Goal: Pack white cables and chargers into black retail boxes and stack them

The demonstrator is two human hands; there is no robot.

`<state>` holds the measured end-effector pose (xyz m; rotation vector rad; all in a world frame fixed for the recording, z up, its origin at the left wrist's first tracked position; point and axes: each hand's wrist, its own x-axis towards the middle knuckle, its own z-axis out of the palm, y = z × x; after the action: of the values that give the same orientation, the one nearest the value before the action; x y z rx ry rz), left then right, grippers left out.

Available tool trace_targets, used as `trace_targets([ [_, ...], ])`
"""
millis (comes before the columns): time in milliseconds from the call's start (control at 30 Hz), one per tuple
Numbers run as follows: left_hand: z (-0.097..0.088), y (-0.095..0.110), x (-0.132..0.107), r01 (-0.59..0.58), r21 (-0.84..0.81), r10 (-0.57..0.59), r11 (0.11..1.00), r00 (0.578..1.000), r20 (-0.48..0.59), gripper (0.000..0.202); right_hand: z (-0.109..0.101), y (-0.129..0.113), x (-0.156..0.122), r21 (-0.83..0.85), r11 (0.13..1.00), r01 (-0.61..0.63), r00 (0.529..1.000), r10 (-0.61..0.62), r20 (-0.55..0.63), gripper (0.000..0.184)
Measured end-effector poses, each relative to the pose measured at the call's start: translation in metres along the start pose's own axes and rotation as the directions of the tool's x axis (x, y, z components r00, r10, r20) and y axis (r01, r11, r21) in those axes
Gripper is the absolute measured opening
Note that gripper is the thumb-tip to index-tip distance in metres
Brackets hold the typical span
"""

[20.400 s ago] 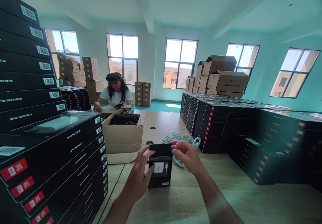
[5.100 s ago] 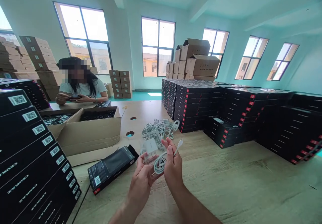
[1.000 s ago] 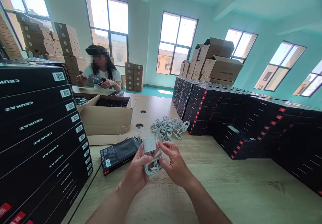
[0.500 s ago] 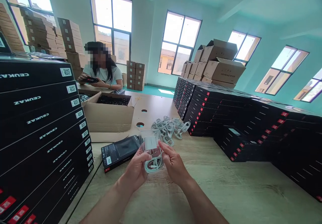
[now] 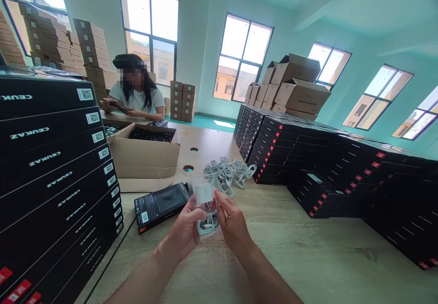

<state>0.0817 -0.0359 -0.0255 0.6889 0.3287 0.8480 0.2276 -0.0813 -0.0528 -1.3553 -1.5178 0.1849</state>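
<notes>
My left hand point(image 5: 187, 224) is closed on a clear plastic tray point(image 5: 195, 186), its thumb lying across the front. Inside the tray sits a white charger block point(image 5: 204, 193), with a coiled white cable point(image 5: 208, 224) below it. At the tray's right edge, the fingers of my right hand point(image 5: 232, 217) pinch together near the cable; what lies between their tips is too small to make out. Left of my hands, a black retail box point(image 5: 162, 203) lies on the table. Just beyond the tray is a tangle of white cables point(image 5: 227, 172).
Tall stacks of black boxes stand at the left point(image 5: 51, 176) and the right point(image 5: 301, 144) of the table point(image 5: 290, 258). An open cardboard carton point(image 5: 143, 158) holds many small black items. Across the table a person point(image 5: 137, 90) handles a dark object. More cartons point(image 5: 301, 87) are piled behind.
My right fingers have shifted slightly at the tray's edge, and the cable coil sits a little further into the tray's lower part. The view has turned slightly. Across the table, the person's dark object has tilted.
</notes>
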Motion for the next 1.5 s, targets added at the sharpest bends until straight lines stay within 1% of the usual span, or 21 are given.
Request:
trace_targets([
  [67, 0.0, 0.002, 0.0, -0.003, 0.01, 0.003, 1.0, 1.0, 0.005, 0.072, 0.004, -0.003, 0.002, 0.033, 0.999, -0.007, 0.999, 0.008, -0.033, 0.042],
  [167, 0.0, 0.007, -0.002, 0.021, 0.024, -0.021, 1.0, 0.999, 0.031, 0.08, 0.007, -0.009, 0.003, 0.114, 0.993, -0.027, 0.999, 0.032, -0.044, 0.042],
  [267, -0.001, 0.009, -0.003, 0.039, 0.001, -0.039, 0.999, 0.996, 0.075, 0.079, 0.0, -0.014, -0.002, 0.217, 0.975, -0.039, 0.998, 0.048, -0.037, 0.041],
  [333, -0.002, 0.009, -0.003, 0.04, -0.022, -0.037, 0.999, 0.995, 0.093, 0.073, -0.008, -0.015, -0.006, 0.299, 0.951, -0.077, 0.995, 0.091, -0.032, 0.041],
  [400, -0.002, 0.008, -0.003, 0.047, -0.028, -0.044, 0.999, 0.995, 0.093, 0.065, -0.015, -0.014, -0.01, 0.383, 0.912, -0.15, 0.985, 0.17, -0.018, 0.045],
  [467, -0.002, 0.007, -0.003, 0.059, -0.016, -0.058, 0.998, 0.994, 0.092, 0.059, -0.02, -0.01, -0.011, 0.463, 0.854, -0.238, 0.966, 0.259, 0.018, 0.05],
  [567, -0.002, 0.008, -0.004, 0.068, 0.008, -0.069, 0.998, 0.992, 0.104, 0.062, -0.023, -0.005, -0.009, 0.558, 0.752, -0.351, 0.932, 0.34, 0.129, 0.055],
  [667, -0.001, 0.008, -0.004, 0.077, 0.038, -0.082, 0.996, 0.989, 0.122, 0.072, -0.021, -0.001, -0.008, 0.593, 0.699, -0.4, 0.916, 0.331, 0.227, 0.062],
  [767, 0.0, 0.006, -0.003, 0.094, 0.071, -0.104, 0.993, 0.982, 0.16, 0.079, -0.021, 0.001, -0.007, 0.613, 0.688, -0.389, 0.921, 0.296, 0.253, 0.068],
  [900, -0.002, 0.003, -0.002, 0.121, 0.094, -0.137, 0.988, 0.973, 0.187, 0.084, -0.026, 0.003, -0.007, 0.598, 0.708, -0.376, 0.924, 0.239, 0.298, 0.069],
  [1033, -0.003, 0.004, -0.002, 0.141, 0.089, -0.157, 0.986, 0.964, 0.213, 0.086, -0.034, 0.002, -0.006, 0.566, 0.734, -0.376, 0.907, 0.168, 0.385, 0.069],
  [1133, -0.001, 0.006, -0.003, 0.139, 0.098, -0.158, 0.985, 0.963, 0.217, 0.084, -0.037, -0.001, -0.005, 0.585, 0.709, -0.395, 0.901, 0.174, 0.398, 0.075],
  [1233, 0.002, 0.006, -0.004, 0.13, 0.103, -0.147, 0.986, 0.971, 0.189, 0.082, -0.037, -0.003, -0.004, 0.597, 0.688, -0.412, 0.896, 0.185, 0.405, 0.078],
  [1400, 0.001, 0.002, -0.003, 0.144, 0.098, -0.158, 0.985, 0.975, 0.153, 0.078, -0.03, -0.003, -0.006, 0.604, 0.632, -0.485, 0.863, 0.234, 0.448, 0.087],
  [1500, -0.001, 0.001, -0.001, 0.142, 0.101, -0.157, 0.985, 0.975, 0.159, 0.078, -0.025, -0.001, -0.009, 0.596, 0.635, -0.492, 0.857, 0.234, 0.458, 0.087],
])
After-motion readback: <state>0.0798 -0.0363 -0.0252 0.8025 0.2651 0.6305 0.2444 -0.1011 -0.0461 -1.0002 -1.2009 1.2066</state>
